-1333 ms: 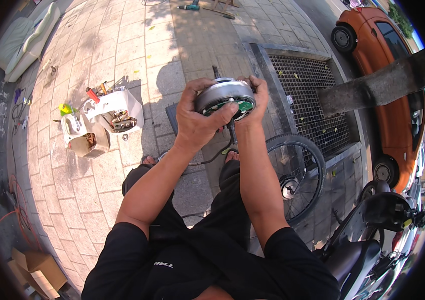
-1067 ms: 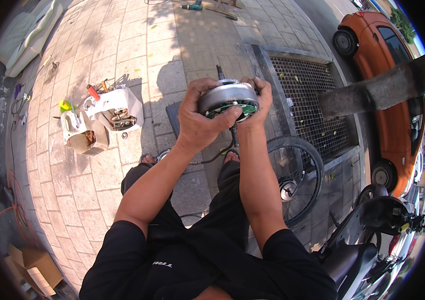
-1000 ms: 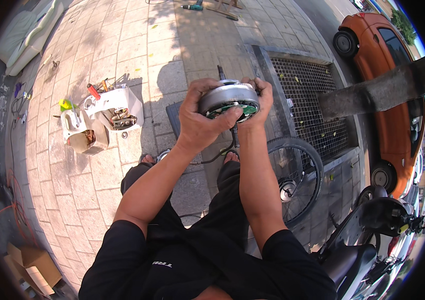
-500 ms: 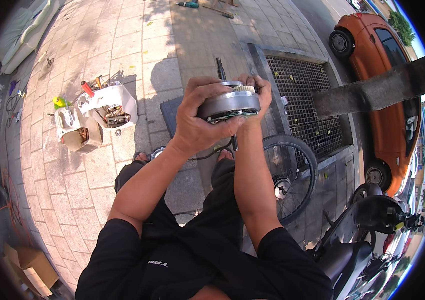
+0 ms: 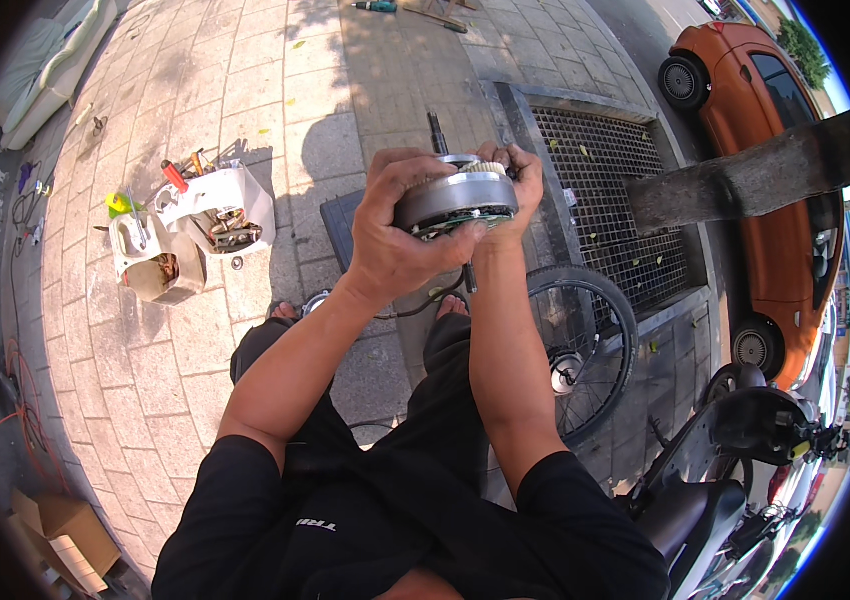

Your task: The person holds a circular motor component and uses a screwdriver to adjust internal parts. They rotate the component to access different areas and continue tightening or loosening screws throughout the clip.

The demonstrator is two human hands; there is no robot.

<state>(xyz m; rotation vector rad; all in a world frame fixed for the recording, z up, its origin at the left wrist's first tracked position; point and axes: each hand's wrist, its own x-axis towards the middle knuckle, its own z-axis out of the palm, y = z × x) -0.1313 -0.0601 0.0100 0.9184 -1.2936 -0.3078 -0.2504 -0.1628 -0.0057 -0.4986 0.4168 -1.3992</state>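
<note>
Between my two hands I hold up a hub motor core (image 5: 460, 200), a round metal drum with pale gear teeth on top and a green circuit board edge below. A dark axle (image 5: 438, 134) sticks out above it, and its other end with a cable shows underneath. My left hand (image 5: 390, 215) is wrapped round the drum's left side, thumb along the lower edge. On the far right side, my right hand (image 5: 520, 195) grips it with fingers curled by the gears; part of that hand is hidden behind the drum.
A spoked bicycle wheel (image 5: 585, 370) lies right of my feet, beside a metal grate (image 5: 605, 190). White containers of tools (image 5: 230, 205) stand at left. A tree trunk (image 5: 745, 185) juts in from the right, before an orange car (image 5: 785, 250). A motorbike (image 5: 705, 480) stands lower right.
The motor core has tilted slightly in my hands, its axle leaning a bit more to the left. Both hands keep their hold.
</note>
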